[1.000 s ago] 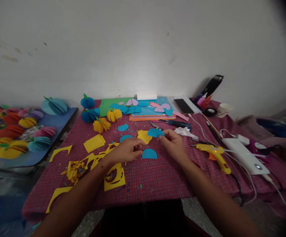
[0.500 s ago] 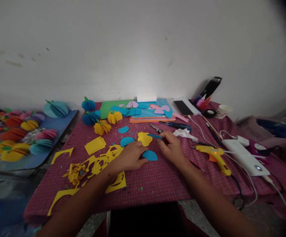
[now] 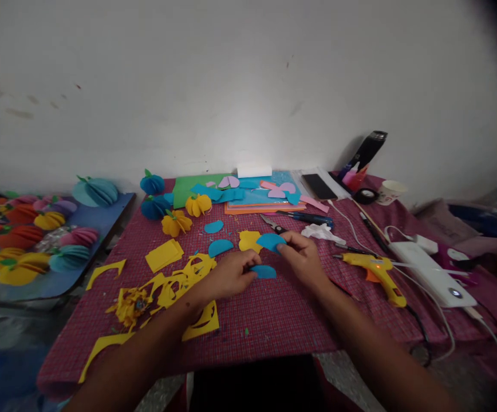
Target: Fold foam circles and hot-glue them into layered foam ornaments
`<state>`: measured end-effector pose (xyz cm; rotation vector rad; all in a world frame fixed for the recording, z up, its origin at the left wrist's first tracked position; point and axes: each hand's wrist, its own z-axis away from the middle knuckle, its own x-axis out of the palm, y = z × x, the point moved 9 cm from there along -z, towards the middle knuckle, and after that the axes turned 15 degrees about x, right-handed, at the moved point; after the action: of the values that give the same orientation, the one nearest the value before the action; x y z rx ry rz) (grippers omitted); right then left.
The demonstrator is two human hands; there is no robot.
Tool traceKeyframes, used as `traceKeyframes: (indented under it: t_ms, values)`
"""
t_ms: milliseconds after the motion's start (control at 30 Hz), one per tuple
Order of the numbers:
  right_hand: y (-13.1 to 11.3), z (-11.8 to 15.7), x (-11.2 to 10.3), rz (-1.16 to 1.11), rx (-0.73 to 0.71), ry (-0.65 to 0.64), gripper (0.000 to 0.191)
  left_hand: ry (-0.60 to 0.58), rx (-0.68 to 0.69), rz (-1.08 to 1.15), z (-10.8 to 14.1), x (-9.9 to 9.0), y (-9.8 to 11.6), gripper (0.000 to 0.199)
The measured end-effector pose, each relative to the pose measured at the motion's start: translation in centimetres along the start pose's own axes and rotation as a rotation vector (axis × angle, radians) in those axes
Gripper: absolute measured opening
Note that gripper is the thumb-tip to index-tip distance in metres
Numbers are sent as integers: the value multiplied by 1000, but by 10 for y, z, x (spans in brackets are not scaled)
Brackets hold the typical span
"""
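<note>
A blue paper half-circle is pinched at its right end by my right hand, its flat face toward me. Lower and to the left, the fingers of my left hand are closed on the left end of a second blue half-circle. Just behind the hands lies a yellow paper piece with a scalloped edge, partly covered. Two more blue half-circles, a nearer one and a farther one, rest on the checked cloth left of it.
Yellow paper scraps and a stack of yellow rectangles lie at left. Finished paper pumpkins stand behind them. To the right are a yellow glue gun, a white power strip with cables, pliers and a phone.
My right hand's half-circle has turned from edge-on to face-on. My left fingers have shifted slightly right and gripped the lower half-circle, which has moved slightly right.
</note>
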<state>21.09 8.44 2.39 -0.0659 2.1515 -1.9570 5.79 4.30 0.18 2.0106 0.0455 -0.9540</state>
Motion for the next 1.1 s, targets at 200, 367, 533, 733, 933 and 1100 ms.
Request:
traceKeyframes:
  t_ms: [200, 367, 533, 733, 933, 1100]
  values:
    - [-4, 9, 22, 116, 54, -237, 13, 208, -19, 224, -10, -19, -6, 16]
    - [14, 33, -23, 85, 171, 112, 20, 180, -18, -130, -6, -19, 22, 35]
    - [54, 71, -49, -242, 280, 225, 18, -228, 153, -377, 5, 56, 59, 64]
    - [72, 73, -42, -315, 330, 217, 22, -327, 60, -498, 36, 61, 49, 86]
    - [76, 76, -45, -212, 317, 205, 18, -265, -123, -642, 70, 22, 41, 87]
    - [82, 79, -50, -185, 325, 220, 22, -232, 57, -539, 14, 67, 56, 79]
